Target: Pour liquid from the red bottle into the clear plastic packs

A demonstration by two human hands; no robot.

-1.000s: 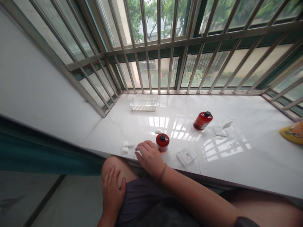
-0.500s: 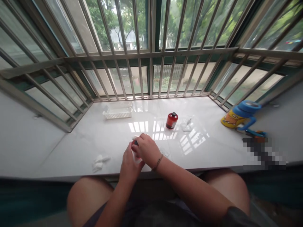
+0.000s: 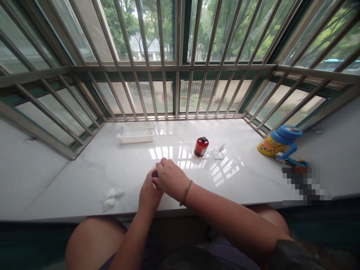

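Near the front edge of the white surface, my left hand (image 3: 150, 193) is wrapped round a small red bottle with a dark cap (image 3: 155, 174), most of it hidden by my fingers. My right hand (image 3: 172, 180) reaches over from the right, its fingers closed on the bottle's dark cap. Beyond them stands another red bottle (image 3: 201, 147) with a black cap, upright. To its right lies a clear plastic wrapper (image 3: 219, 152). A crumpled white tissue (image 3: 111, 198) sits left of my hands.
A white perforated basket (image 3: 136, 138) stands at the back left. On the right, a blue and yellow jug with a handle (image 3: 279, 140) leans near the wall, with a blue and orange item (image 3: 299, 165) beside it. Metal window bars (image 3: 180, 68) close off the far side.
The camera view has shifted slightly. Both hands remain together on the small bottle, and my fingers now cover more of its red body.
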